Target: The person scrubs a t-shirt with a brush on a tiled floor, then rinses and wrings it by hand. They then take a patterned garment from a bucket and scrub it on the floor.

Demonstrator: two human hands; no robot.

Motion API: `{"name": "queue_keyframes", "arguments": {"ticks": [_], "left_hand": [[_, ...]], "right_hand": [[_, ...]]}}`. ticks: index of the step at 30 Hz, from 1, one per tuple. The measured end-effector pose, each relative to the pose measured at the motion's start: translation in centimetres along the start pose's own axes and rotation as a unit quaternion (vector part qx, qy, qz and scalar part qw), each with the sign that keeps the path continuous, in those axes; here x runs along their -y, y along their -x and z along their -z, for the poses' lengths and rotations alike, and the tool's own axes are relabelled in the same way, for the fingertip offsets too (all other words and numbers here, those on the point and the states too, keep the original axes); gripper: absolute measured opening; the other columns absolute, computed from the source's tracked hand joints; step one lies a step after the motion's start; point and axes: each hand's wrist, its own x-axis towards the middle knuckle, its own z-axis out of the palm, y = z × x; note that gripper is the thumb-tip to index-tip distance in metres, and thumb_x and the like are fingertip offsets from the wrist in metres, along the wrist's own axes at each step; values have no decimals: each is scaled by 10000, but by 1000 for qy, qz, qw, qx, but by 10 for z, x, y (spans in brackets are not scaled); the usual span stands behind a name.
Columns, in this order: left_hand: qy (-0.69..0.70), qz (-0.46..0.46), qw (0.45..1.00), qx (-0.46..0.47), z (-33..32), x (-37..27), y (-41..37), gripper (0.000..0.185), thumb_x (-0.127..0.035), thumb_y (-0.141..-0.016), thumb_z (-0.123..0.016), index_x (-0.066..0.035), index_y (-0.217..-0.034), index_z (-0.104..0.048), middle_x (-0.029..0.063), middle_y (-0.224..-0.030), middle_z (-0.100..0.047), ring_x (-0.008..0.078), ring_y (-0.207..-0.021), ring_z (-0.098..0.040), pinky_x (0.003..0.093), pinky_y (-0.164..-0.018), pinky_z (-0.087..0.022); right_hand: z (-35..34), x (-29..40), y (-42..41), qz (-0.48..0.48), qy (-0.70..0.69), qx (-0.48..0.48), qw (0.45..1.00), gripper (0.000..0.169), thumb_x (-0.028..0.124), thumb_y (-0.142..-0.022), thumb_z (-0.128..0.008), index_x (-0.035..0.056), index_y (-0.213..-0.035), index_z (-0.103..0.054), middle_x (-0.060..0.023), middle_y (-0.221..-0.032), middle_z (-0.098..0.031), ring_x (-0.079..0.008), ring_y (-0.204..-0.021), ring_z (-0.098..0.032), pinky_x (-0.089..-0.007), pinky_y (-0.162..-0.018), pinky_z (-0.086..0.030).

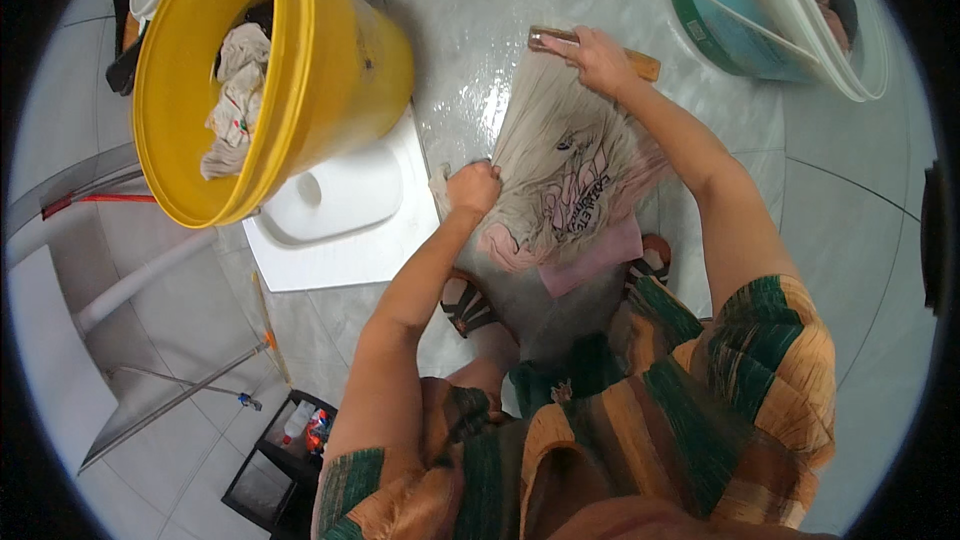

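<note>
A wet, pale grey and pink garment (559,142) with a printed figure and lettering lies spread on the wet tiled floor before me. My left hand (474,187) is closed on a bunched part of its left edge. At the garment's far end my right hand (596,64) grips a wooden-backed brush (643,66), laid across the cloth; its underside is hidden. The near part of the garment is crumpled, and a flat pink piece of cloth (592,256) shows close to my feet.
A large yellow bucket (360,67) with pale cloths inside stands by a white squat toilet (345,202) at left. At upper right is a teal bucket (750,22) holding dark cloth. A black shelf (281,457) with bottles stands lower left. My sandalled feet flank the cloth.
</note>
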Motion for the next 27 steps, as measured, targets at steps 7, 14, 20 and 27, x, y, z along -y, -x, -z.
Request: {"name": "queue_keyframes", "arguments": {"ticks": [7,14,20,27], "left_hand": [[-16,8,1000,-12,-4,-2,-11,335,-330,-838,-513,-31,-798,-660,196,-813,-651,356,-788,-631,446,-699,-488],[-15,16,1000,3,8,-2,-6,313,-317,-831,-521,-42,-812,-671,187,-841,-655,338,-787,-636,428,-709,-495],[-12,17,1000,-2,-3,5,-7,361,-354,-855,-499,-37,-819,-668,212,-851,-648,359,-822,-629,431,-741,-489],[6,48,997,-55,14,18,-14,301,-303,-836,-523,-42,-811,-669,202,-834,-652,347,-808,-637,431,-717,-491]], "right_hand": [[-51,79,37,-116,-230,91,962,817,702,-784,-421,-73,-955,-617,-261,-872,-605,-332,-806,-599,-445,-685,-455],[0,4,-36,-23,135,-112,984,408,130,-890,-429,248,-1278,-478,-191,-822,-559,-341,-768,-587,-437,-680,-488],[-30,92,27,-41,-167,99,980,344,240,-922,-424,212,-1255,-507,-224,-873,-568,-360,-880,-575,-423,-724,-485],[55,-45,32,-190,164,30,967,512,223,-831,-538,288,-1328,-432,-206,-1071,-544,-345,-986,-556,-428,-818,-459]]}}
